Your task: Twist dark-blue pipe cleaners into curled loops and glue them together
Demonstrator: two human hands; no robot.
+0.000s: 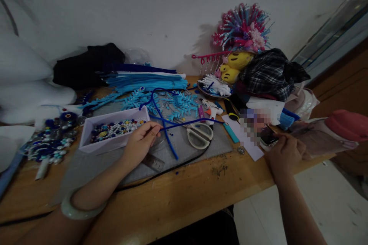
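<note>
My left hand (148,134) pinches a dark blue pipe cleaner (192,124) between thumb and fingertips, above the grey mat. Its long end points right, over the scissors. More dark blue pipe cleaner (165,134) hangs bent and crossing behind the hand. Fingers of my right hand (286,153) are drawn together at a dark, phone-like object (268,137) at the table's right; whether they grip it is hidden. Left of my left hand stands a white box (86,138) of mixed beads. Scissors (198,136) with pale handles lie between the hands.
Light blue pipe cleaners (146,81) lie bundled behind beaded blue sprigs (184,103). A glue gun (212,109), teal strip (230,133) and white strip (250,147) are right of the mat (218,147). Beaded ornaments (51,141) lie left; a pink-lidded container (345,126) stands right.
</note>
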